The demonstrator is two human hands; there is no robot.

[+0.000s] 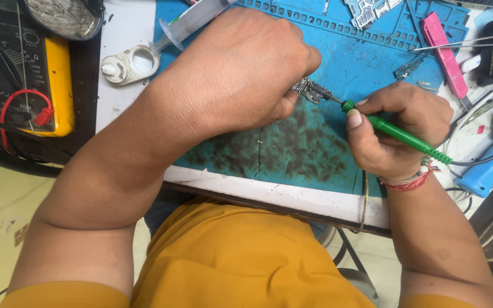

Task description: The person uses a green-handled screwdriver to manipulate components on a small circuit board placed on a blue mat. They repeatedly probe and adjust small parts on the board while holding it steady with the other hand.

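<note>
With our left hand [241, 74] we pinch a small circuit board [312, 90] against the blue mat [292, 148], near its middle; that grip is closed on the board's left edge, probably to keep it from sliding under the tool. Our right hand [400, 131] is wrapped shut round a green-handled iron [397, 132], held like a pen so the tip meets the board's right edge. The board looks grey, crowded with tiny parts. Left of the mat lies a yellow multimeter [58, 80]; at its upper right, a pink tool [446, 54].

Left hand [241, 68] pins circuit board [311, 90]; right hand [397, 128] grips green soldering iron [400, 134].
</note>
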